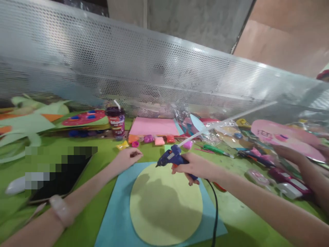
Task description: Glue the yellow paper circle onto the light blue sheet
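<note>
My right hand (195, 166) grips a blue hot glue gun (171, 156) by its handle, fingers wrapped round it. A long translucent glue stick (226, 123) juts from its back, and a black cord (216, 209) hangs below. The nozzle points left, above the upper part of a pale yellow-green paper oval (167, 209). That oval lies on a blue paper sheet (113, 212). My left hand (128, 158) rests by the sheet's upper left corner, its fingers loosely curled with a gap between thumb and fingers; I see nothing held.
Small colourful clay packets (159, 140) line up behind the sheet, near a purple drink cup (115, 121) and pink paper (154, 126). A dark tablet (64, 178) lies left. Green scissors (216, 150) lie right. Another person's hand (290, 154) touches a pink paper piece (285, 135).
</note>
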`<state>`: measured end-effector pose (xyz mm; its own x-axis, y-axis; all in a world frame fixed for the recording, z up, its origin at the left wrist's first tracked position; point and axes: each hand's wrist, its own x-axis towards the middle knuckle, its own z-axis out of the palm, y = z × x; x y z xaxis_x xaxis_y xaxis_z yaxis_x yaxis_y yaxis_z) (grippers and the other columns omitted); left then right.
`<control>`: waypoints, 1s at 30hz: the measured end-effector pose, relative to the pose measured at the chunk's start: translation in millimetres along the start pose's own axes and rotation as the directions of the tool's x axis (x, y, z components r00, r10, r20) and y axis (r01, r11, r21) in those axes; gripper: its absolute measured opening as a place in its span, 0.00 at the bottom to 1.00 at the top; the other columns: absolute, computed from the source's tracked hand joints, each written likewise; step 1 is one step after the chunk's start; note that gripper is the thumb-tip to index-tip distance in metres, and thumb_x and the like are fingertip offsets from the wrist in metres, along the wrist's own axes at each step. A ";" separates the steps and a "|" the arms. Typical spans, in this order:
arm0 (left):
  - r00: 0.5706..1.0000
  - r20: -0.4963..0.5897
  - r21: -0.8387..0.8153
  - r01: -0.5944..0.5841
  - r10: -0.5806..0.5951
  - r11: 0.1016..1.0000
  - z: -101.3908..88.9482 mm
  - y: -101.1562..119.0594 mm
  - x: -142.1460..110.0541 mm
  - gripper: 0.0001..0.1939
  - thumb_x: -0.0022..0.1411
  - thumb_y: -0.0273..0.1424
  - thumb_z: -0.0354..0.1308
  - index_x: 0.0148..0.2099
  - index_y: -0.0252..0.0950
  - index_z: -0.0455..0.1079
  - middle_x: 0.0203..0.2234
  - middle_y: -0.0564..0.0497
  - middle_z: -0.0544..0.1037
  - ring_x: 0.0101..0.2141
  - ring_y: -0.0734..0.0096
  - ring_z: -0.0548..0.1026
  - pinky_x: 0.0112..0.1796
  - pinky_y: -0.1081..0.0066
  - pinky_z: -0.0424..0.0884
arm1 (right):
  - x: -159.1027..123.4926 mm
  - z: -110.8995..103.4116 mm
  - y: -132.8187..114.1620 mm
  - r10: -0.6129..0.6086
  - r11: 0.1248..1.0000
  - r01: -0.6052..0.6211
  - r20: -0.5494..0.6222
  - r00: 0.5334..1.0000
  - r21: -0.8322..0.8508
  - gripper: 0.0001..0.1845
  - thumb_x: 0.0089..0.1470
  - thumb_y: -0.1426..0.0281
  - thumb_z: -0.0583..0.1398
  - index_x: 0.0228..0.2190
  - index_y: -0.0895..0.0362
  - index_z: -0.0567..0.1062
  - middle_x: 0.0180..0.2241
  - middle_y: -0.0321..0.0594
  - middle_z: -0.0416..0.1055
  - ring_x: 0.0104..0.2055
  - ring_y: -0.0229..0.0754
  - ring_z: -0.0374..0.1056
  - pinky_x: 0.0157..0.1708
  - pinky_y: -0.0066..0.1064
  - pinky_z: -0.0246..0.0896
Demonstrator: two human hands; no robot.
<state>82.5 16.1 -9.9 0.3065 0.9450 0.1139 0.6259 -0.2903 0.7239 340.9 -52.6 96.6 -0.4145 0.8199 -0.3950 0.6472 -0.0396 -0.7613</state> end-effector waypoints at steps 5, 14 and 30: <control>0.991 0.126 0.022 -0.043 0.040 0.999 -3.1 -1.9 -3.2 0.16 0.51 0.43 0.52 0.30 0.35 0.69 0.25 0.50 0.74 0.27 0.67 0.70 0.28 0.72 0.64 | 8.7 4.2 -2.6 -0.026 0.999 0.026 -0.001 1.000 0.042 0.08 0.47 0.70 0.55 0.31 0.60 0.70 0.09 0.26 0.60 0.10 0.28 0.54 0.14 0.21 0.54; 0.962 0.256 0.007 -0.099 0.094 0.995 -13.2 1.8 -7.0 0.15 0.51 0.42 0.56 0.34 0.35 0.68 0.26 0.51 0.72 0.28 0.70 0.68 0.27 0.74 0.62 | 18.1 17.3 -11.2 0.018 0.999 -0.015 0.116 0.993 -0.031 0.08 0.47 0.66 0.56 0.27 0.59 0.69 0.10 0.27 0.60 0.10 0.28 0.53 0.13 0.21 0.54; 0.957 0.275 0.011 -0.100 0.093 0.995 -14.4 1.5 -6.9 0.19 0.47 0.45 0.62 0.35 0.36 0.68 0.26 0.53 0.71 0.27 0.71 0.68 0.26 0.74 0.60 | 4.6 37.8 -24.5 0.128 0.953 -0.080 0.149 0.981 -0.291 0.15 0.52 0.59 0.53 0.36 0.57 0.66 0.15 0.30 0.62 0.15 0.33 0.64 0.09 0.18 0.51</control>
<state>71.0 11.3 0.2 0.5487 0.8360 -0.0108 0.6000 -0.3847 0.7014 298.9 -69.4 94.0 -0.4195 0.7135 -0.5612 0.8362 0.0633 -0.5447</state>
